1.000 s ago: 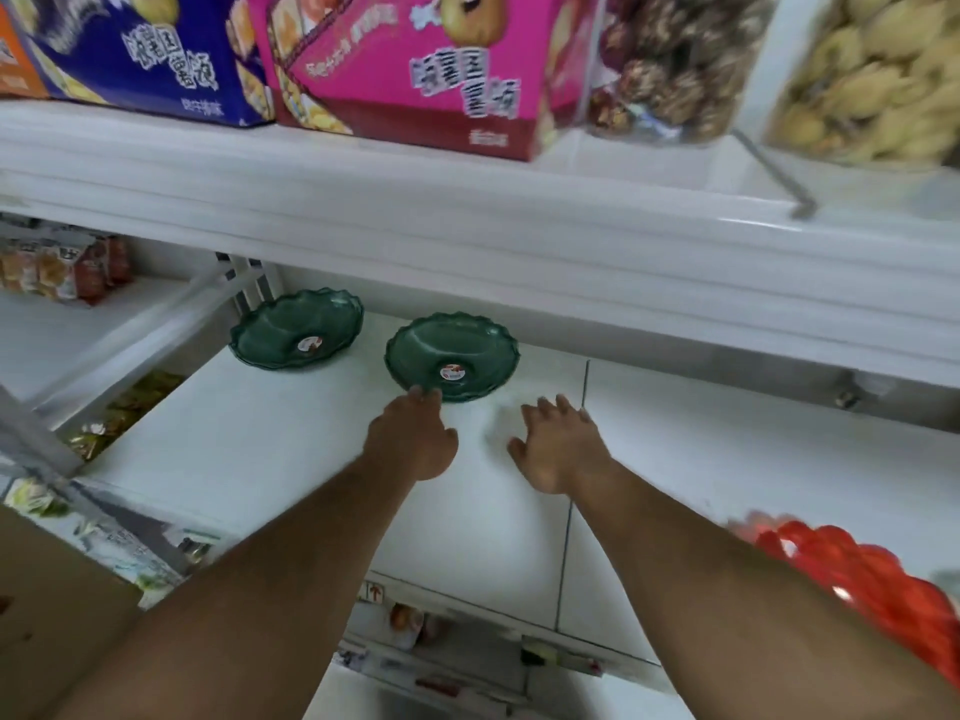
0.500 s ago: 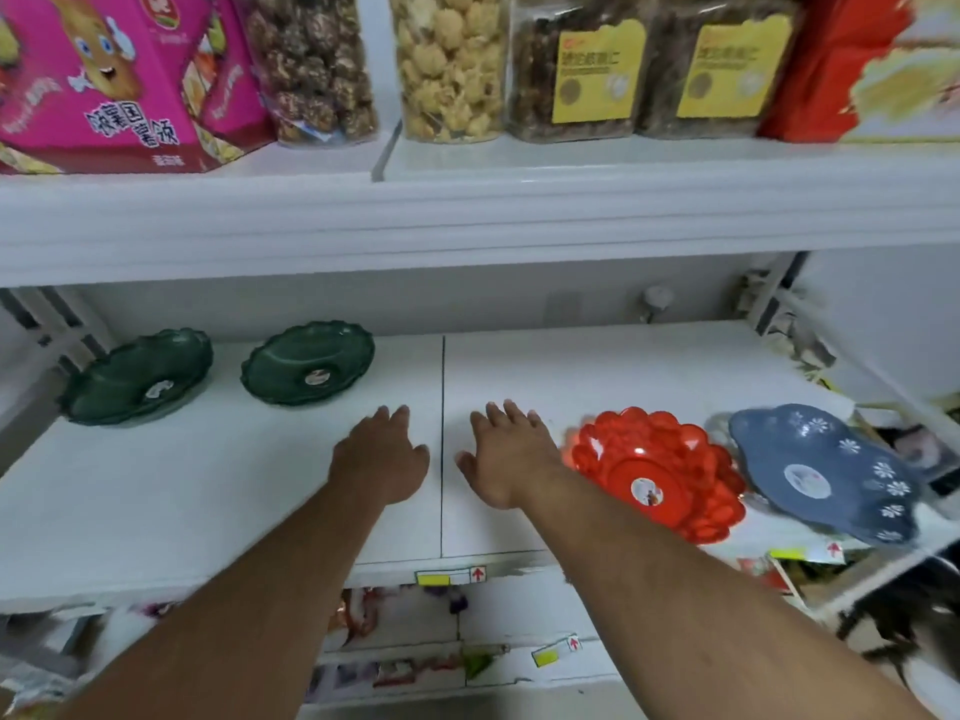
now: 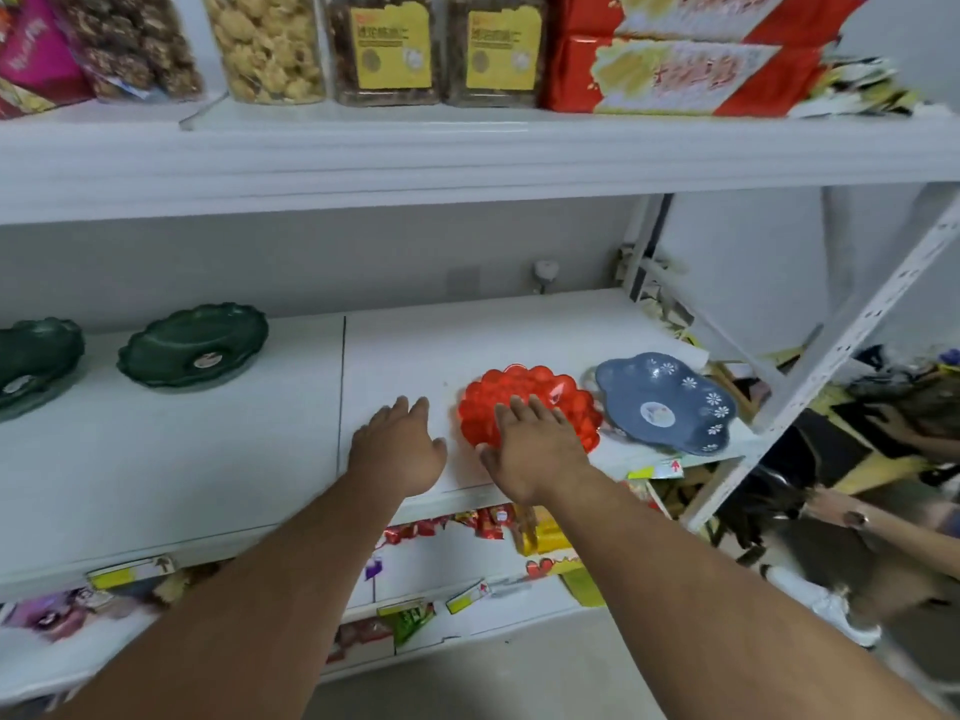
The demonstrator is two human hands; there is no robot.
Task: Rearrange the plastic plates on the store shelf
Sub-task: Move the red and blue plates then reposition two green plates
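On the white shelf [image 3: 218, 459] sit two dark green scalloped plates, one [image 3: 193, 345] left of centre and one [image 3: 31, 363] cut by the left edge. A red scalloped plate [image 3: 550, 394] lies to the right, with a blue flowered plate [image 3: 670, 400] beside it near the shelf's right end. My right hand [image 3: 535, 449] hovers over the red plate's near edge, fingers spread, and hides part of it. My left hand [image 3: 397, 449] is flat above the bare shelf just left of the red plate, holding nothing.
The upper shelf [image 3: 467, 153] overhangs with snack jars [image 3: 265, 44] and red packets [image 3: 675, 59]. A slanted white upright [image 3: 831, 356] bounds the right end. Packets fill the lower shelf [image 3: 467, 600]. Another person's arm [image 3: 878, 522] shows at far right.
The view has swung right, bringing the red and blue plates into sight. Both hands moved right from the green plates; my right hand now reaches over the red plate.
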